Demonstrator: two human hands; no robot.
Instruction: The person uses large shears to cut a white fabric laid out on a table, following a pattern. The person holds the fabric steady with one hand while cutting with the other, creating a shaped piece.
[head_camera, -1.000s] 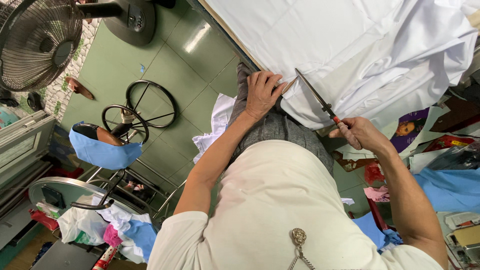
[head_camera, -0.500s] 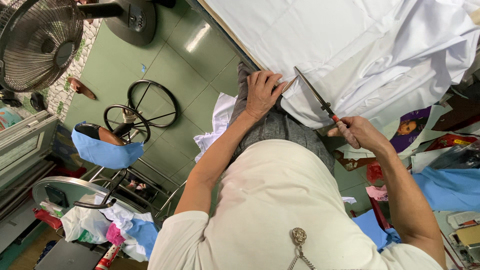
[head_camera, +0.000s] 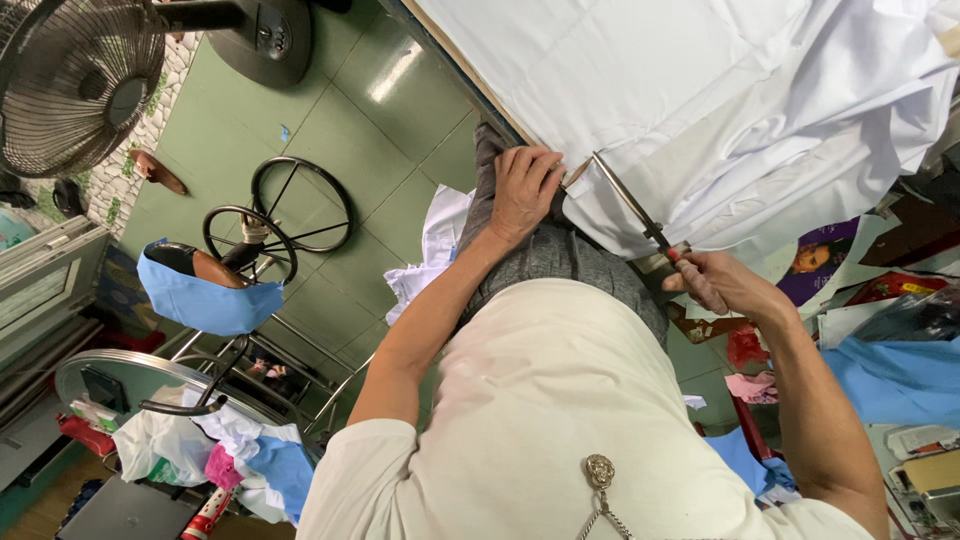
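White fabric lies spread over a table whose wooden edge runs diagonally. My left hand grips the fabric's hanging edge, fingers curled on it. My right hand holds large scissors by red handles, the blades pointing up-left into the cloth's edge close to my left fingers. My grey trousers and cream shirt fill the lower middle of the view.
A standing fan with a round black base stands on the green tiled floor. A stool with a blue cover and metal ring frame sits left. White scraps lie on the floor. Blue cloth lies right.
The scissors and my right hand have moved slightly toward my left hand along the fabric's edge. My left hand keeps its hold on the cloth.
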